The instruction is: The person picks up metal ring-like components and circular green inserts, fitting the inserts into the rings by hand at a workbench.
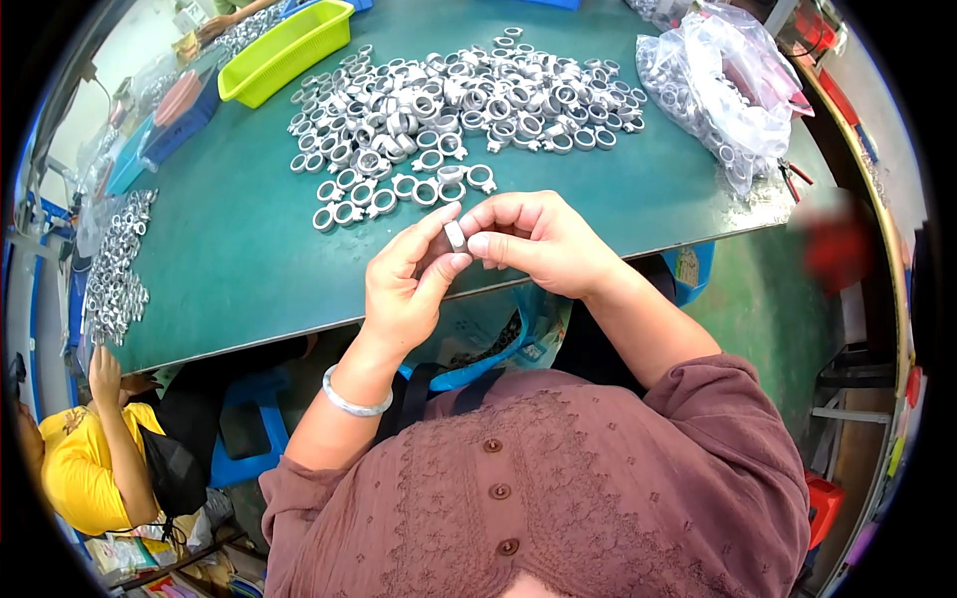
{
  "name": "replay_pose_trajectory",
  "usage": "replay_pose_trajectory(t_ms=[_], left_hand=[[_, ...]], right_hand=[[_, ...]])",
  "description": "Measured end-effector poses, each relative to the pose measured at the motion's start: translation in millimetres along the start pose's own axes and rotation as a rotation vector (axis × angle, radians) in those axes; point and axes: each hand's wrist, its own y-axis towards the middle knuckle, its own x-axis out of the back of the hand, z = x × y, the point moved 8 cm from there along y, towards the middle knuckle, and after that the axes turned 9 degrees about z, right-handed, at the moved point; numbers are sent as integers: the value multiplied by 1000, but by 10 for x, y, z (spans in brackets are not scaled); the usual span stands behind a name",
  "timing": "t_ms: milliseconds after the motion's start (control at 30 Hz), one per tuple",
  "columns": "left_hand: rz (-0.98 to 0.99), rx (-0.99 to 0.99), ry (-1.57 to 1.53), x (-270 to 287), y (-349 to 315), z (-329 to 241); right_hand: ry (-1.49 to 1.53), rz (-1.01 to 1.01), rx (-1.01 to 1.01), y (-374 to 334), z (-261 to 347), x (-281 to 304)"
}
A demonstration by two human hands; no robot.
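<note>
Between my hands, above the near edge of the green table, is a small grey metal ring (456, 237). My left hand (411, 274) pinches it between thumb and fingers. The thumb and curled fingers of my right hand (533, 244) close on its right side. Just beyond my hands lies a large heap of similar grey metal rings (429, 105), each with a small lug on its rim. Several loose rings (349, 211) lie at the heap's near left.
A yellow-green plastic basket (284, 55) stands at the far left, and a clear bag of parts (713, 90) at the far right beside red-handled pliers (795, 179). A blue basin (478, 369) is below the table edge. At left sits a person in yellow (90, 468) near another pile (120, 269).
</note>
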Motion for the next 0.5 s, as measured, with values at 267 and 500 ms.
replay_pose_trajectory(t_ms=[267,500], left_hand=[[7,71,88,12,-34,-2],[-29,65,19,1,-24,-25]], right_hand=[[13,-39,96,12,50,-10],[80,-64,-4,10,-87,64]])
